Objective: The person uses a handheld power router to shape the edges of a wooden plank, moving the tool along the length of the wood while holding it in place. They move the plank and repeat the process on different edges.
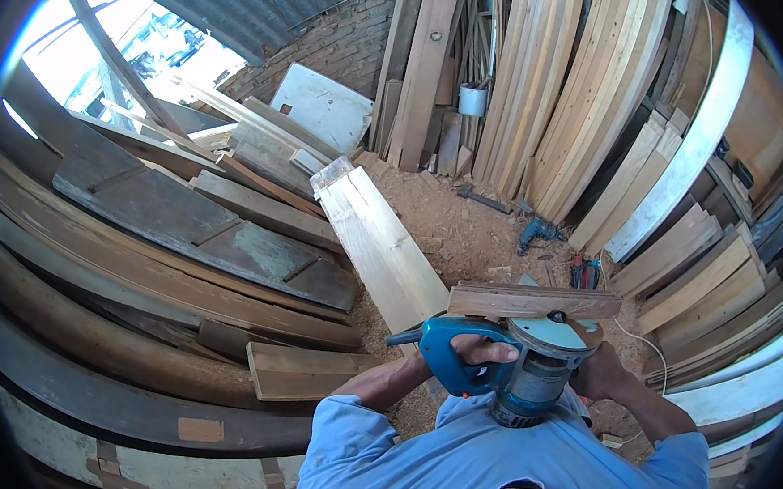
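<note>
A teal power saw (457, 361), which looks like a circular saw, is held close against my chest. It has a looped handle, a grey motor body and a pale rounded guard. My left hand (480, 350) is closed around the handle, its thumb lying along the top. On the saw's other side, my right hand (599, 373) curls in against the guard end; its fingertips are hidden. Just beyond the saw lies a short stack of brown boards (534, 300). One end of a pale plank (378, 245) reaches up to these boards.
On the sawdust-covered floor are a hammer (485, 200), a blue drill (539, 233) and a red-and-black tool (584, 274). Long planks (570, 81) lean at the back. Dark boards (202, 229) crowd the left, and cut timber (708, 288) the right. A cable (656, 349) trails at right.
</note>
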Action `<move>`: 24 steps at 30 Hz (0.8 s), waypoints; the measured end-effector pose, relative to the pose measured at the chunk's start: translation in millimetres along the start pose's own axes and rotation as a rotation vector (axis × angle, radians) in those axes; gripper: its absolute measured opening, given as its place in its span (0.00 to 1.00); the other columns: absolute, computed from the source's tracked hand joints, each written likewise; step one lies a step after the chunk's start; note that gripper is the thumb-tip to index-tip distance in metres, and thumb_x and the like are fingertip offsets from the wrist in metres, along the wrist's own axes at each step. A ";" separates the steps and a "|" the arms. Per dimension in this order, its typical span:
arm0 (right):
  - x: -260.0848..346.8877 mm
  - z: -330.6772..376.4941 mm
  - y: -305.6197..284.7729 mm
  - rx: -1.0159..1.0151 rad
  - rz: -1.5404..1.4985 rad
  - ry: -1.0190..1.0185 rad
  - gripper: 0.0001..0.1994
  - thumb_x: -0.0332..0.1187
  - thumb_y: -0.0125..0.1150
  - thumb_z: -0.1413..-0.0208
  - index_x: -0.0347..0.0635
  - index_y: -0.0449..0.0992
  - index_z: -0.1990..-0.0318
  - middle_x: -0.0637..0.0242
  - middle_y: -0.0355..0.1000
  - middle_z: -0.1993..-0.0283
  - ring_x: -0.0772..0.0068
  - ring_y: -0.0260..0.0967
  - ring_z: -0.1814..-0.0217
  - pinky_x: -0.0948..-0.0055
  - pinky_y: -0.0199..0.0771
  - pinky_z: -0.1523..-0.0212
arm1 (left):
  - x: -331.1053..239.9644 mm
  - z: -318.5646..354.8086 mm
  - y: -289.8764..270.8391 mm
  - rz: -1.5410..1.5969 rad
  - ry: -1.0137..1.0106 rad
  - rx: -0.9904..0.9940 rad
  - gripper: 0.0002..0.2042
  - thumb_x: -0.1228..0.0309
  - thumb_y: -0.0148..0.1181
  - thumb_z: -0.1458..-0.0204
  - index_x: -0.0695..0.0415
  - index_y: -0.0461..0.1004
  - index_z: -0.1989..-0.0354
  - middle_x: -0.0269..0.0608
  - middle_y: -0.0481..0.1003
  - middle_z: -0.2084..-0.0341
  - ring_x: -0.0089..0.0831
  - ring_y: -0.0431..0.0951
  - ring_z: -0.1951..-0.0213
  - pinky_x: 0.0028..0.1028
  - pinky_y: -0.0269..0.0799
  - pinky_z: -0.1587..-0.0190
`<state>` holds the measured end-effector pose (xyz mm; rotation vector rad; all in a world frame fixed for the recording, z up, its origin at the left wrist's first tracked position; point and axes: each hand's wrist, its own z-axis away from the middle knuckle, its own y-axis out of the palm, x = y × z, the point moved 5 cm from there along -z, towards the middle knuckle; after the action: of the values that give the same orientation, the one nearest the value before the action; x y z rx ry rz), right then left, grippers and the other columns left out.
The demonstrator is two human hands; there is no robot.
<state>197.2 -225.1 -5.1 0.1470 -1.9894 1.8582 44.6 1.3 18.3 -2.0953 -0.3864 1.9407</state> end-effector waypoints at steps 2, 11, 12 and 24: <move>-0.4 0.5 1.4 0.047 -0.007 0.037 0.11 0.30 0.67 0.60 0.41 0.79 0.66 0.53 0.78 0.71 0.44 0.80 0.66 0.51 0.81 0.66 | -3.2 1.7 -1.7 -0.070 0.029 -0.035 0.33 0.46 0.62 0.40 0.63 0.72 0.37 0.53 0.80 0.47 0.43 0.79 0.45 0.40 0.73 0.42; -4.9 -17.0 9.6 -0.087 -0.623 0.333 0.22 0.32 0.71 0.51 0.33 0.76 0.48 0.51 0.81 0.55 0.56 0.81 0.59 0.58 0.82 0.55 | 92.2 7.8 36.7 0.455 -0.161 -0.059 0.34 0.49 0.58 0.38 0.66 0.68 0.34 0.50 0.77 0.44 0.36 0.78 0.44 0.36 0.72 0.40; -22.5 -2.1 31.5 -0.195 -0.759 0.402 0.23 0.29 0.67 0.46 0.33 0.72 0.42 0.57 0.78 0.53 0.62 0.78 0.57 0.61 0.80 0.54 | 89.9 -7.2 43.6 0.517 -0.126 -0.097 0.33 0.49 0.58 0.38 0.66 0.69 0.35 0.50 0.77 0.45 0.35 0.78 0.45 0.36 0.73 0.41; -26.9 26.5 74.1 0.013 -1.261 0.668 0.23 0.41 0.62 0.34 0.33 0.68 0.40 0.64 0.75 0.52 0.76 0.72 0.53 0.74 0.73 0.54 | 100.5 -96.6 40.3 1.295 -0.098 -0.598 0.25 0.51 0.57 0.35 0.62 0.75 0.43 0.44 0.79 0.54 0.29 0.78 0.57 0.30 0.76 0.54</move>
<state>189.8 -248.6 -84.6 0.5437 -0.9631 0.8824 149.0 -0.5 -82.5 -3.0509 0.6730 2.7986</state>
